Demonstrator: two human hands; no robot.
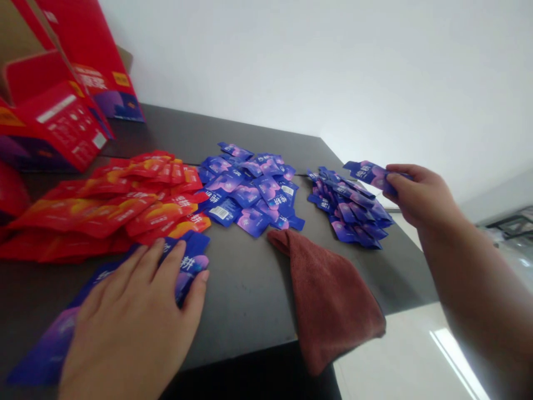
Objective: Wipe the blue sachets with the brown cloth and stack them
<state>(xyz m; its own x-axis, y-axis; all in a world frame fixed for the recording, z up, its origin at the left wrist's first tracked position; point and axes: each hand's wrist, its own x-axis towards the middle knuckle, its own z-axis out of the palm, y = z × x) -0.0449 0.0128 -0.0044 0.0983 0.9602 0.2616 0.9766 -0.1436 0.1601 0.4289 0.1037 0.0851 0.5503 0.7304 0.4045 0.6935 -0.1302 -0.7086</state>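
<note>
My left hand lies flat with fingers stretched over a row of blue-purple sachets at the table's near left. Pinched between the thumb and fingers of my right hand is a blue sachet, held up at the right. Just below and left of it sits a stacked pile of blue sachets. A looser heap of blue sachets spreads across the middle of the table. Red-orange sachets are piled up beyond my left hand.
A brown cloth hangs over the front edge of the grey table. Red cartons stand at the back left, one open box in front of a taller box. A white wall rises behind.
</note>
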